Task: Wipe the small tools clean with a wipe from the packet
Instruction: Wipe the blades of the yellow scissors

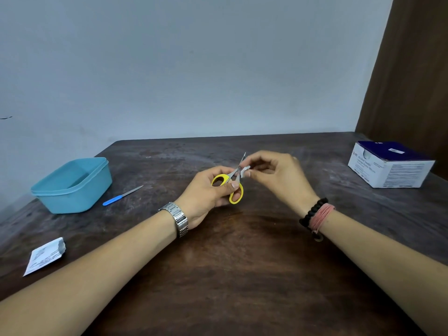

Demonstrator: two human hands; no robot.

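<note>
dim, even light; edges bowed by wide-angle distortion

A plain pale blue-grey wall [194,69] fills the upper frame, evenly and dimly lit, with a small dark mark at its left edge. A brown curtain [417,69] hangs at upper right. Below, a dark, worn wooden worktop [242,275] spreads across the lower half.
</note>
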